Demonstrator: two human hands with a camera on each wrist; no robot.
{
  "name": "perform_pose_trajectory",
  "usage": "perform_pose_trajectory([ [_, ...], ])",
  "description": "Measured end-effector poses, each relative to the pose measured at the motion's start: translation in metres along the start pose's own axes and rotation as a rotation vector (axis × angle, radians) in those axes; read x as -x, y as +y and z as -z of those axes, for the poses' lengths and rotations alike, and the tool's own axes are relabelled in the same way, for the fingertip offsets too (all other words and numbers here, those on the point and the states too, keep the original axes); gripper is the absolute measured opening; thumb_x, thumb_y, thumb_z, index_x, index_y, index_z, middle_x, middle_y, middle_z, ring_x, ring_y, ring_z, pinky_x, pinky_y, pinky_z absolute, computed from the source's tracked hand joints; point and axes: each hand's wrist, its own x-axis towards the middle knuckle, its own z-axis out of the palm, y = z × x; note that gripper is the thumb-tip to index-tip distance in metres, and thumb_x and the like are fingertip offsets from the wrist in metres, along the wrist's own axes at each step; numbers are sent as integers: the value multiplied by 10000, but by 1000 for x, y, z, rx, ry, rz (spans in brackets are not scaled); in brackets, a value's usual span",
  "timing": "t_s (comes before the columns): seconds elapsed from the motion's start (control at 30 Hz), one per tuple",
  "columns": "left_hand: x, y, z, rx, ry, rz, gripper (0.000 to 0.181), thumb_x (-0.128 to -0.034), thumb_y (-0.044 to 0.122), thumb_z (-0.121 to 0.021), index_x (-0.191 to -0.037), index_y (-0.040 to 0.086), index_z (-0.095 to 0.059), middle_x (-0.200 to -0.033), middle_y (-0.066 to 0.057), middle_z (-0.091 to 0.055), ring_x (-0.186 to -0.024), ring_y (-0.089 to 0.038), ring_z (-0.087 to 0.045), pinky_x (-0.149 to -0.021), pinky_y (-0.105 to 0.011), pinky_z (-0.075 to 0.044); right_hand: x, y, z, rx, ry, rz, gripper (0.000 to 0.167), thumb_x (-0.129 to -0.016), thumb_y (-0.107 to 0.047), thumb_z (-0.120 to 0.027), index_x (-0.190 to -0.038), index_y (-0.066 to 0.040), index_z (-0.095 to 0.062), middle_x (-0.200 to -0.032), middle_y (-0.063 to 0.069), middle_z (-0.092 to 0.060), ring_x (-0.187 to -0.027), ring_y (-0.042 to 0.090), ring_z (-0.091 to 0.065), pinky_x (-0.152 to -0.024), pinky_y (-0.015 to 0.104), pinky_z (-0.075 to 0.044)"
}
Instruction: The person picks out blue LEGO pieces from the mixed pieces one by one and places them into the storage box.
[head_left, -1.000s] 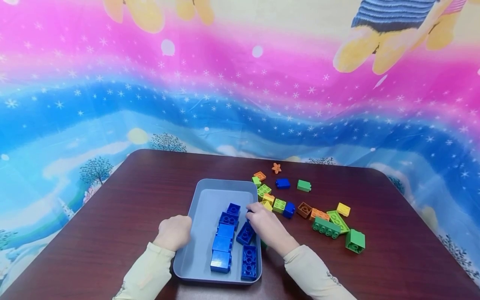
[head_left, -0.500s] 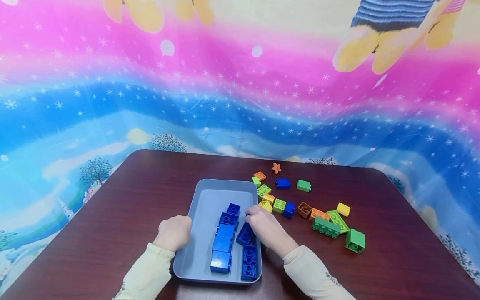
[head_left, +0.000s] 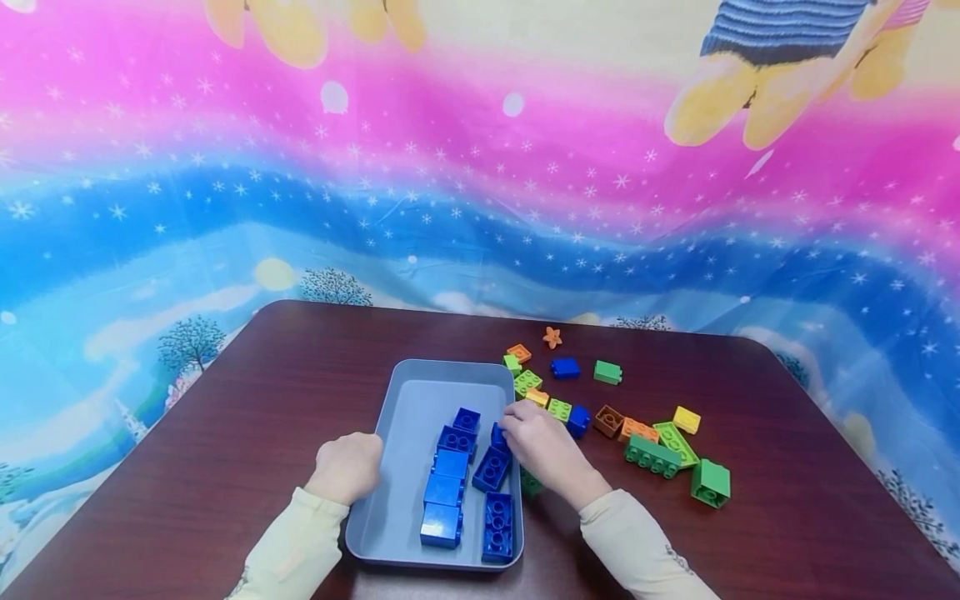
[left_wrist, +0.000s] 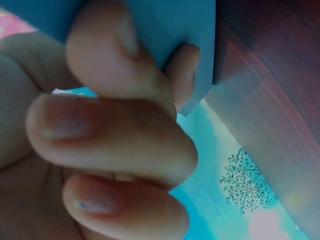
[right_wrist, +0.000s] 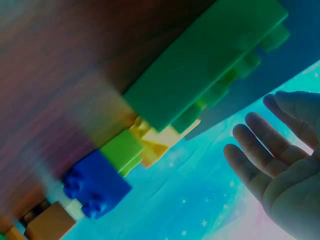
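Note:
A grey-blue tray [head_left: 408, 400] holds several blue bricks, some in a column [head_left: 442, 487] and others along its right wall. My left hand [head_left: 347, 468] grips the tray's left wall; in the left wrist view its fingers [left_wrist: 115, 135] curl, with the tray edge between thumb and index finger. Over the right rim is my right hand [head_left: 543, 446], its fingertips close to a blue brick [head_left: 498, 437] inside the tray. The right wrist view shows that hand [right_wrist: 280, 160] with relaxed fingers and nothing seen in it. Another blue brick [head_left: 492, 468] lies just below, tilted.
Outside the tray's right wall stands a long green brick [right_wrist: 205, 65], mostly hidden by my arm in the head view. Loose bricks spread rightward: a blue one [head_left: 578, 421], a brown one [head_left: 609, 420], a green block [head_left: 710, 482]. An orange flower piece [head_left: 552, 337] lies farther back.
My right hand has let go of a blue brick at the tray's right wall and shifted slightly right, uncovering that brick. The left hand and the tray stay put.

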Motion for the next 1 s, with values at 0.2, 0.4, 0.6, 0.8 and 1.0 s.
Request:
perform_pose_trajectory([
  [0.2,0,1,0,-1,0,1,191,-743,-25,-549,-587,77,-512,-530,-45,-471,-487,-173,-485,-438,-402,-410,6,16,2,-3,79,-30,124,-749,-64,-711,-868,-49,-681,-913,71,-597,-874,187,-539,-744,304,-475],
  [0.4,0,1,0,4,-4,5,202,-744,-25,-542,-580,85,-498,-522,-37,-454,-484,-166,-478,-440,-397,-405,12,29,4,45,95,-72,157,-704,-39,-738,-851,-34,-682,-914,97,-605,-890,220,-542,-751,318,-472],
  [0.6,0,0,-1,10,-11,10,195,-744,-28,-536,-585,82,-504,-524,-38,-454,-485,-170,-477,-440,-395,-405,16,38,5,42,108,-121,170,-686,0,-735,-843,-11,-671,-891,103,-597,-860,228,-540,-725,313,-478],
  [0.8,0,0,-1,15,-6,6,201,-748,-29,-536,-584,82,-502,-519,-33,-449,-481,-164,-469,-441,-391,-404,20,45,9,46,85,-192,209,-675,-13,-751,-865,2,-663,-886,122,-587,-837,246,-529,-693,318,-482],
  [1.0,0,0,0,13,-11,7,190,-749,-27,-536,-594,79,-508,-531,-37,-460,-492,-169,-479,-451,-394,-408,23,50,10,61,28,-267,259,-680,-33,-750,-913,19,-648,-920,152,-580,-849,270,-524,-684,337,-481],
])
